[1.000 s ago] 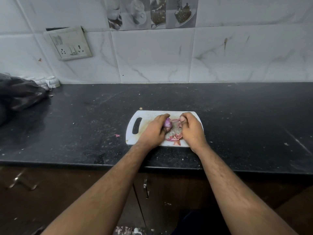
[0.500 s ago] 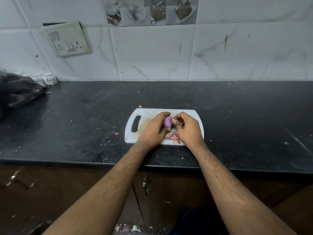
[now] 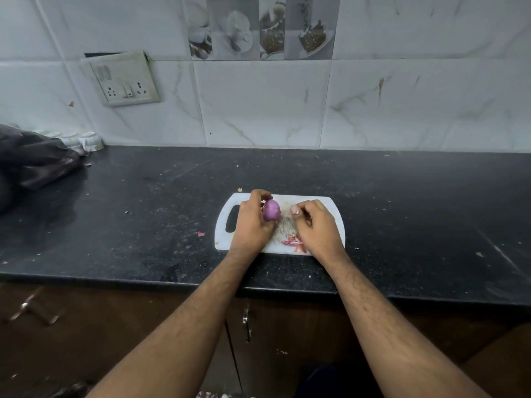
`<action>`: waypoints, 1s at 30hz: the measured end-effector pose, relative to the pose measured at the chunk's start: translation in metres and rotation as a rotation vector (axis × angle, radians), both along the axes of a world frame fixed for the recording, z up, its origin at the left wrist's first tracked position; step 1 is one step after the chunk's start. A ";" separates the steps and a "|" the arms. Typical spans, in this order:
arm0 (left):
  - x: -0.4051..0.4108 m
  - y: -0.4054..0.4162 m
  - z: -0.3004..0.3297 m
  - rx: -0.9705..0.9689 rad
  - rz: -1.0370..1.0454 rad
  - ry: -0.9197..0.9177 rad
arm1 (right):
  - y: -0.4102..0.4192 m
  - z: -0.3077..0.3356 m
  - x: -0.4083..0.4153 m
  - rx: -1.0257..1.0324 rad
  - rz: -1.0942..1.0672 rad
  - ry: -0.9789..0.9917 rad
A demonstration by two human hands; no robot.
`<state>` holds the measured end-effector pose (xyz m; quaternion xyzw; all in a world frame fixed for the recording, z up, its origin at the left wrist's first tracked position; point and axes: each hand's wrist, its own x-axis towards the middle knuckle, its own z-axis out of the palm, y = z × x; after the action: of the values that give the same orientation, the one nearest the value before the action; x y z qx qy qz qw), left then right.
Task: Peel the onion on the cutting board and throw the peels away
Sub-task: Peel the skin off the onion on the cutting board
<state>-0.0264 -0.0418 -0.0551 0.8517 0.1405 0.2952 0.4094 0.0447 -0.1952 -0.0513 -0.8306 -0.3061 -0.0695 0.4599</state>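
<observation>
Now the left hand [image 3: 253,225] is gripping a small purple onion [image 3: 271,210], with the fingers curling over its far side and the thumb pressing in from below, so the smooth peeled surface is facing the camera. It is holding the onion just above the white cutting board [image 3: 330,205], over the board's left half and beside the dark handle slot. The right hand [image 3: 317,225] is hovering a little to the right of the onion, not touching it; its fingers are curling loosely inward with the thumb and forefinger drawn close together, and whether a scrap of skin is pinched between them is too small to tell. Between the two hands, reddish peels [image 3: 293,241] are lying in a small heap on the near edge of the board, partly hidden under the right hand. One stray pink scrap [image 3: 200,233] is sitting on the black countertop [image 3: 416,219], just left of the board. Both bare forearms are reaching in from the near edge of the counter. At the far left, a dark plastic bag [image 3: 31,156] is slumping on the counter, with small white cups [image 3: 91,140] standing behind it against the tiled wall, below a switch plate [image 3: 123,79].
</observation>
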 end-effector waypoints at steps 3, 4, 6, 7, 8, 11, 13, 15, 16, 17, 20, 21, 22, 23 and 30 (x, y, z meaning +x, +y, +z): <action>0.002 0.003 -0.001 -0.015 0.022 0.052 | 0.002 -0.001 -0.002 -0.102 0.074 -0.039; 0.002 0.002 0.000 0.037 0.021 0.083 | 0.002 -0.002 -0.003 -0.117 0.076 -0.053; 0.002 -0.001 0.003 0.150 -0.010 0.150 | 0.002 0.000 -0.003 -0.117 0.055 -0.055; 0.003 -0.001 0.003 0.168 -0.038 0.154 | 0.002 0.001 -0.002 -0.107 0.035 -0.047; 0.003 0.000 0.003 0.160 -0.059 0.133 | 0.001 0.002 -0.002 -0.093 0.014 -0.042; 0.002 0.002 0.002 0.041 -0.087 0.063 | 0.001 0.006 -0.003 -0.054 -0.049 -0.019; 0.000 0.000 0.005 -0.050 -0.122 0.029 | 0.000 0.005 -0.003 -0.045 -0.070 -0.002; -0.003 -0.001 0.007 -0.066 -0.151 -0.003 | 0.000 0.003 -0.001 -0.036 -0.094 -0.018; -0.003 -0.001 0.007 -0.056 -0.151 -0.008 | 0.000 0.003 0.000 -0.025 -0.110 -0.031; -0.003 0.000 0.007 -0.050 -0.153 -0.006 | 0.000 0.002 0.000 -0.010 -0.132 -0.042; -0.003 0.000 0.006 -0.025 -0.153 0.036 | -0.001 0.002 -0.002 0.040 -0.250 -0.068; -0.003 0.000 0.005 -0.010 -0.155 0.036 | -0.001 0.002 -0.002 0.051 -0.290 -0.057; -0.003 0.000 0.005 0.008 -0.158 0.031 | 0.000 0.001 0.000 0.059 -0.321 -0.034; -0.003 0.001 0.003 0.021 -0.164 0.027 | 0.000 0.001 0.001 0.051 -0.331 0.006; 0.005 0.002 -0.001 0.027 -0.132 0.014 | 0.012 0.010 0.013 -0.447 -0.004 0.089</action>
<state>-0.0217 -0.0397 -0.0565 0.8665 0.0830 0.2635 0.4157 0.0580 -0.1831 -0.0417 -0.9147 -0.2915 0.0357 0.2775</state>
